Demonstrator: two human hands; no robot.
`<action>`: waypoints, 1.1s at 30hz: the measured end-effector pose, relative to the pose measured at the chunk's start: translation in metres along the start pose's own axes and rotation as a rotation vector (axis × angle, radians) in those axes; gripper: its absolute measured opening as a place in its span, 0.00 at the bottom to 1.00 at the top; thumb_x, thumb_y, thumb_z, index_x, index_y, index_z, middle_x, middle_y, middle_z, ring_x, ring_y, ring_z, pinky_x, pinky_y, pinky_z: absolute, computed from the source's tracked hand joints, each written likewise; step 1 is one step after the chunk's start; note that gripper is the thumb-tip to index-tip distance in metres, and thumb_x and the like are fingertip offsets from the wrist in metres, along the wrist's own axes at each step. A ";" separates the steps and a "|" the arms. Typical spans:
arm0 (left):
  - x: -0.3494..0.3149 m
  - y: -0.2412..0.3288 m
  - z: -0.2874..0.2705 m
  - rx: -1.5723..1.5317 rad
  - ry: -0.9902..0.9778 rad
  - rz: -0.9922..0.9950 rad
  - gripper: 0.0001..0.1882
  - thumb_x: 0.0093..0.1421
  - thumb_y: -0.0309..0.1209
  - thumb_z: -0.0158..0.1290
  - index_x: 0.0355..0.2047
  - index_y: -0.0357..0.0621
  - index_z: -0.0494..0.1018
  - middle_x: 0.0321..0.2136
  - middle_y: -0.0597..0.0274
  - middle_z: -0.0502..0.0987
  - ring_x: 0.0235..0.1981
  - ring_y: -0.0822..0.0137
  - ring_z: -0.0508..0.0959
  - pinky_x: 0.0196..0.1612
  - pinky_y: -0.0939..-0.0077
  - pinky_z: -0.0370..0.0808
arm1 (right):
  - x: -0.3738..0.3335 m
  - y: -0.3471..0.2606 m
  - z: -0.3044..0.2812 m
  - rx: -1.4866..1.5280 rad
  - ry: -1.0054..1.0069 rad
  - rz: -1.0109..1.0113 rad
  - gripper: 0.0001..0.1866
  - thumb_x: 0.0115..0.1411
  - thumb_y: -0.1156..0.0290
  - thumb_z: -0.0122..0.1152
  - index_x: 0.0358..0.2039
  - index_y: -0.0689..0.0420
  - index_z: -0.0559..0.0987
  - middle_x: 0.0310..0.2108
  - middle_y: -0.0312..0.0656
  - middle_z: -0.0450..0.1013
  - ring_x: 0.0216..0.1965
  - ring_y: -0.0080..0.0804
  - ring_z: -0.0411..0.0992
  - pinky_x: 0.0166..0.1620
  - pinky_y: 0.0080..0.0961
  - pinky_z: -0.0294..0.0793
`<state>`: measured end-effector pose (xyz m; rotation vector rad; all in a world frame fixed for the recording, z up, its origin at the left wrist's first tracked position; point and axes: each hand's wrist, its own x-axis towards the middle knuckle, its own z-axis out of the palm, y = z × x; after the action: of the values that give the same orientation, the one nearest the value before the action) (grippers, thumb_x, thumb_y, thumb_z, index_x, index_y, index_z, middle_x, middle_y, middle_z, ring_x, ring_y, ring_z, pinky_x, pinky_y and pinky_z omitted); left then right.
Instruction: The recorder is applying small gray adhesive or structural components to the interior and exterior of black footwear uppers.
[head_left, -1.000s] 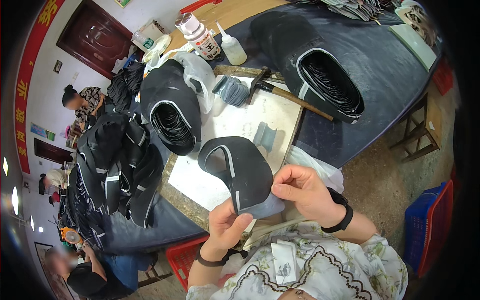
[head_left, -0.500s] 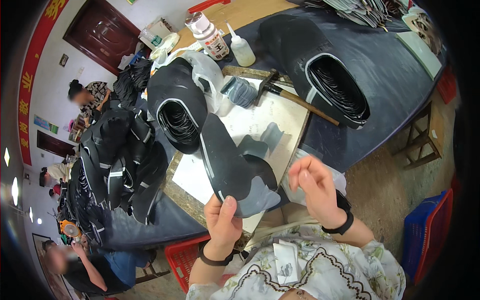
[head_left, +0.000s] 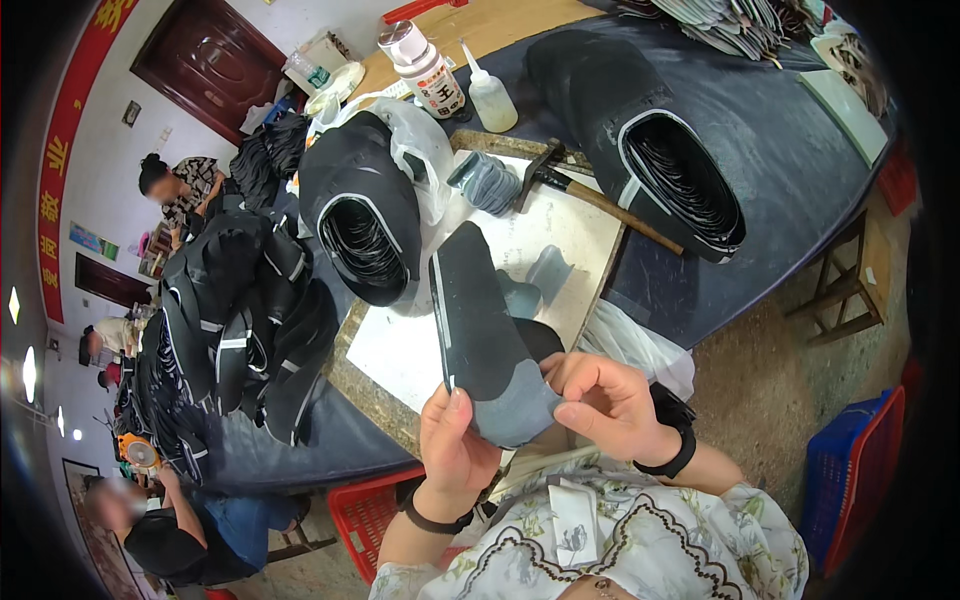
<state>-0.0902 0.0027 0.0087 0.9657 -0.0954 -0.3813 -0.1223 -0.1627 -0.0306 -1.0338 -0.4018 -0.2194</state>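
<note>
A black shoe upper (head_left: 475, 310) with a thin pale edge strip is held up over the white board (head_left: 395, 345). A grey curved backing piece (head_left: 518, 405) lies against its near end. My left hand (head_left: 455, 445) grips the upper's near left edge, thumb on top. At the right edge of the grey piece, my right hand (head_left: 615, 405) is closed in a pinch, thumb and forefinger together. Beyond the upper, a loose grey piece (head_left: 550, 272) rests on the board. A small stack of grey pieces (head_left: 488, 185) sits near the board's far edge.
A hammer (head_left: 615, 208) lies across the board's right edge. Nested black uppers stand in a left stack (head_left: 360, 170) and a right stack (head_left: 590, 90). Behind are a white bottle (head_left: 435, 85) and a nozzle bottle (head_left: 492, 105). More uppers (head_left: 230, 290) are heaped left; people sit beyond.
My right hand has come left and down from the air to the grey piece's edge. The upper has turned more upright and shifted right; the grey piece now lies flatter against it.
</note>
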 end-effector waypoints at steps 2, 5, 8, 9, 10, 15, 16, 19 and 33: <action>0.000 0.000 0.002 -0.006 -0.020 0.000 0.22 0.62 0.38 0.42 0.51 0.34 0.61 0.45 0.50 0.71 0.45 0.59 0.73 0.49 0.62 0.70 | -0.002 0.000 0.001 0.063 0.006 0.044 0.04 0.55 0.78 0.57 0.31 0.59 0.71 0.30 0.38 0.67 0.38 0.28 0.65 0.52 0.27 0.59; 0.002 0.000 0.001 -0.018 -0.026 -0.010 0.23 0.61 0.38 0.44 0.51 0.33 0.60 0.45 0.50 0.71 0.44 0.59 0.74 0.49 0.63 0.71 | 0.000 -0.005 0.001 0.268 0.043 0.104 0.09 0.55 0.79 0.57 0.37 0.61 0.70 0.29 0.36 0.67 0.39 0.27 0.66 0.53 0.27 0.59; 0.004 0.000 -0.001 -0.074 -0.125 -0.033 0.18 0.61 0.33 0.46 0.48 0.33 0.66 0.45 0.53 0.72 0.47 0.62 0.72 0.51 0.66 0.68 | 0.000 -0.017 0.001 0.422 0.103 0.200 0.15 0.55 0.79 0.58 0.43 0.62 0.69 0.29 0.35 0.68 0.39 0.24 0.66 0.52 0.26 0.60; 0.005 0.001 -0.001 -0.035 -0.143 -0.016 0.18 0.61 0.32 0.47 0.47 0.33 0.66 0.44 0.54 0.72 0.46 0.64 0.73 0.51 0.67 0.68 | -0.001 -0.019 0.001 0.435 0.133 0.281 0.17 0.55 0.79 0.58 0.46 0.61 0.68 0.29 0.34 0.68 0.39 0.23 0.66 0.51 0.25 0.61; 0.006 0.001 -0.001 0.005 -0.160 0.001 0.17 0.61 0.32 0.47 0.47 0.33 0.67 0.43 0.55 0.73 0.46 0.65 0.73 0.50 0.69 0.68 | 0.001 -0.018 -0.001 0.435 0.134 0.282 0.17 0.55 0.79 0.58 0.46 0.61 0.68 0.29 0.34 0.68 0.39 0.23 0.66 0.51 0.25 0.61; 0.008 0.001 0.003 0.159 -0.198 0.037 0.16 0.61 0.31 0.47 0.46 0.32 0.68 0.43 0.56 0.74 0.44 0.68 0.73 0.48 0.74 0.68 | 0.004 -0.024 0.001 0.274 0.102 0.454 0.05 0.58 0.72 0.56 0.32 0.60 0.73 0.27 0.30 0.69 0.31 0.15 0.65 0.37 0.16 0.65; 0.008 0.000 0.006 0.151 -0.180 0.059 0.16 0.62 0.30 0.47 0.46 0.31 0.68 0.42 0.57 0.74 0.43 0.69 0.73 0.47 0.75 0.68 | 0.002 -0.020 0.002 0.231 0.130 0.383 0.09 0.59 0.70 0.56 0.23 0.58 0.70 0.27 0.28 0.68 0.28 0.12 0.62 0.32 0.13 0.62; 0.006 -0.006 0.008 0.170 -0.195 0.074 0.16 0.62 0.29 0.46 0.47 0.31 0.68 0.42 0.57 0.73 0.43 0.70 0.73 0.47 0.77 0.67 | -0.001 -0.005 0.004 0.442 0.296 0.273 0.09 0.59 0.71 0.57 0.23 0.59 0.70 0.26 0.28 0.68 0.27 0.12 0.61 0.30 0.12 0.62; 0.014 0.003 0.004 0.765 -0.123 0.264 0.09 0.57 0.23 0.51 0.38 0.34 0.71 0.32 0.66 0.75 0.33 0.79 0.71 0.37 0.86 0.68 | 0.023 0.014 0.018 0.359 0.285 0.372 0.11 0.61 0.68 0.52 0.38 0.61 0.76 0.33 0.34 0.74 0.33 0.16 0.69 0.38 0.16 0.68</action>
<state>-0.0769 -0.0042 0.0125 1.6598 -0.5026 -0.1511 -0.1001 -0.1403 -0.0236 -0.6930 0.0163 0.0407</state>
